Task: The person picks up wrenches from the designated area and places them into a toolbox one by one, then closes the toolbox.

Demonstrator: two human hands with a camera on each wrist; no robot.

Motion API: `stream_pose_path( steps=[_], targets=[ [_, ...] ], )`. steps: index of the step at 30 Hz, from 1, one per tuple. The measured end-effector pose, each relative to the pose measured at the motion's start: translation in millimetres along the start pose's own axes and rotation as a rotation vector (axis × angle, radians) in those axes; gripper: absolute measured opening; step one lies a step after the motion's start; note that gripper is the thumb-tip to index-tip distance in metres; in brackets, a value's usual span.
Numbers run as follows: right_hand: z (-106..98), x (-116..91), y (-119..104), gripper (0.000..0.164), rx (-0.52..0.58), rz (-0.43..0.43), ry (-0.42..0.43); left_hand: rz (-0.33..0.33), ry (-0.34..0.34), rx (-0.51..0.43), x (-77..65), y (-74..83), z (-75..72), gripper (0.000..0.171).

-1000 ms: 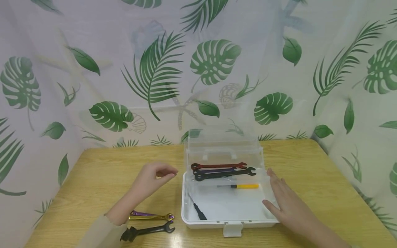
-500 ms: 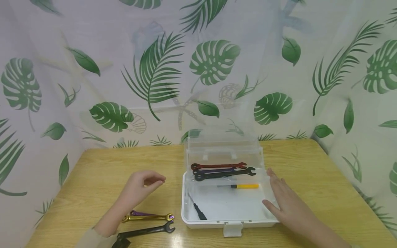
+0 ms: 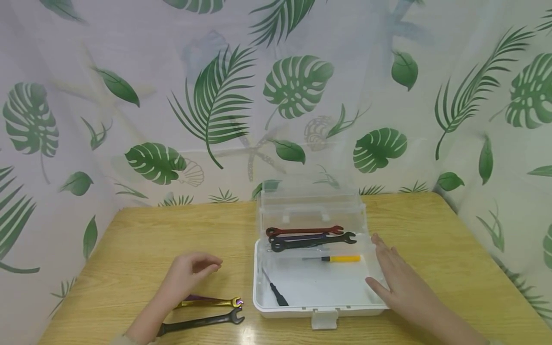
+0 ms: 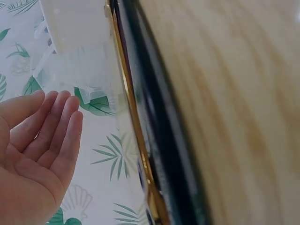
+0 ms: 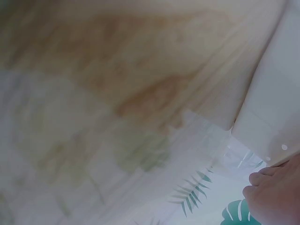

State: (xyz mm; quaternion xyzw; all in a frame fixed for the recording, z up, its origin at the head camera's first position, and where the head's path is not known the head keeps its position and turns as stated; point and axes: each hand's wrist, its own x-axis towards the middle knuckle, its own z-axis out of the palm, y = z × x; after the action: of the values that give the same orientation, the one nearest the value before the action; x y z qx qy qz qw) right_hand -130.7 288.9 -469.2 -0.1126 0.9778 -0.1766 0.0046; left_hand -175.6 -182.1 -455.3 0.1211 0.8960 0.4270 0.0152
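Note:
My left hand (image 3: 191, 275) hovers left of the white toolbox (image 3: 323, 311), fingers softly bent and nothing in them. Below it on the table lie a gold wrench (image 3: 211, 303), a purple wrench (image 3: 196, 297) mostly behind it, and a black wrench (image 3: 202, 322), its near end covered by the wrist. In the left wrist view the gold and black wrenches run beside the palm (image 4: 42, 159). My right hand (image 3: 401, 285) rests along the toolbox's right wall, fingers extended. Inside the box lie a black-handled screwdriver (image 3: 279, 296) and a yellow-handled screwdriver (image 3: 345, 258).
The toolbox's clear lid (image 3: 310, 191) stands raised at the back. Toward the rear of the box lie a red wrench (image 3: 306, 231), another black wrench (image 3: 312, 242) and a blue one between them. A leaf-patterned curtain (image 3: 241, 28) surrounds the wooden table (image 3: 151, 239).
My left hand has drawn back from the toolbox's left edge, leftward and toward me, passing over the loose wrenches. The right hand and the tools stay where they were.

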Motion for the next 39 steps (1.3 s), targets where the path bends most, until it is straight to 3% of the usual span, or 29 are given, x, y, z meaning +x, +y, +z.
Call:
stream_pose_path(
  steps=[16,29,39],
  targets=[
    [0,0,1,0.095,0.005,-0.008,0.008,-0.059,-0.061,0.02,-11.4,-14.5,-1.8,0.013],
    [1,0,2,0.094,0.015,-0.005,0.004,0.038,-0.187,0.047,-12.7,-27.9,-6.4,0.022],
    [0,-1,4,0.093,0.036,-0.019,0.008,0.025,-0.306,-0.005,-12.7,-36.9,-11.1,0.025]
  ],
)
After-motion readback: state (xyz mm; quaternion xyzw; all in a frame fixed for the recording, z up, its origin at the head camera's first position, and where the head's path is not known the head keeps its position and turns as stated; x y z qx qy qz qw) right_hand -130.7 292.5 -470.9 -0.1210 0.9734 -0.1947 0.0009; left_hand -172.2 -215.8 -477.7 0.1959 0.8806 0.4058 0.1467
